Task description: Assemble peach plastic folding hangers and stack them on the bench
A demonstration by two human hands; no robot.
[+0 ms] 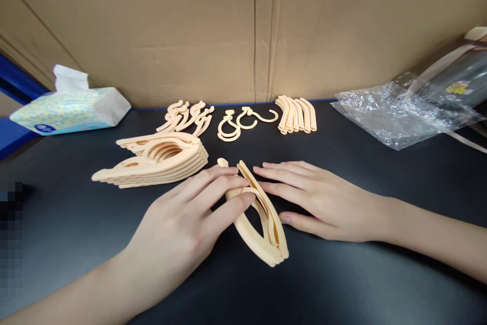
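Observation:
A cream plastic folding clothes hanger (262,241) lies on the black table in front of me, its two arms folded close together. My left hand (194,218) rests over its upper part, with fingers and thumb closed on it; they hide some of the pieces there. Just right of the hanger, my right hand (323,198) lies with fingers stretched out, the fingertips close to the hanger's side and nothing gripped. A stack of similar folded hangers (163,160) sits beyond my left hand.
Behind lie loose hooks (230,127), a pile of curved pieces (186,117) and a row of slim arms (297,114). A tissue pack (76,109) stands at left, a clear plastic bag (399,112) at right. Cardboard (182,26) walls the back.

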